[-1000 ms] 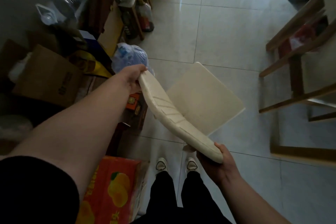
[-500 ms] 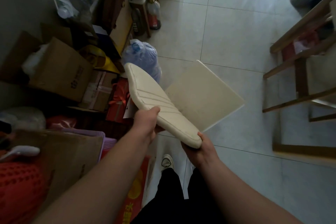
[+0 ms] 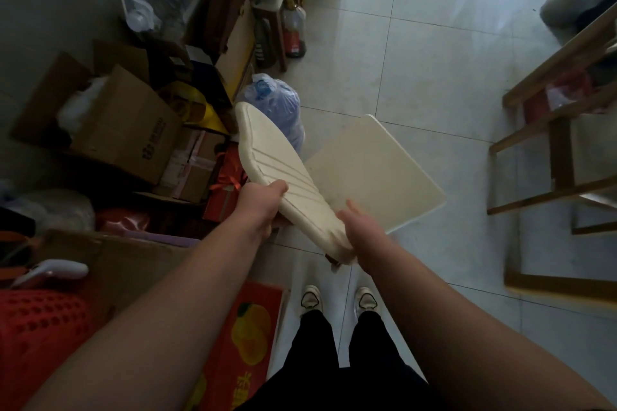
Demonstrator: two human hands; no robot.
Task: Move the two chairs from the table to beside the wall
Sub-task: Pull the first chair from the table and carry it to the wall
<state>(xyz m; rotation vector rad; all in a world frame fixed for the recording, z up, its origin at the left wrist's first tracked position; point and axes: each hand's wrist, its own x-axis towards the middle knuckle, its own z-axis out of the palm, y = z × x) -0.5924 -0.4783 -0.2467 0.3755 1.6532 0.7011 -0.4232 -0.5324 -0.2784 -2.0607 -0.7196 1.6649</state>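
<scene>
Cream chair (image 3: 337, 173) at frame centre, seen from above, seat out to right over floor tiles (image 3: 417, 70). My left hand (image 3: 263, 202) closed on backrest's middle edge, fingers (image 3: 278, 188) curled over rim; my right hand (image 3: 360, 227) at backrest's lower end, whether it grips or rests, cannot tell. Hold on top rail likely lets me steer chair toward wall. Clutter along left edge: cardboard box (image 3: 110, 123), blue water jug (image 3: 277, 103) just beyond backrest. Wooden counter frame (image 3: 547, 130) at right, well apart. Judgement: chair near wall side, placement under way.
</scene>
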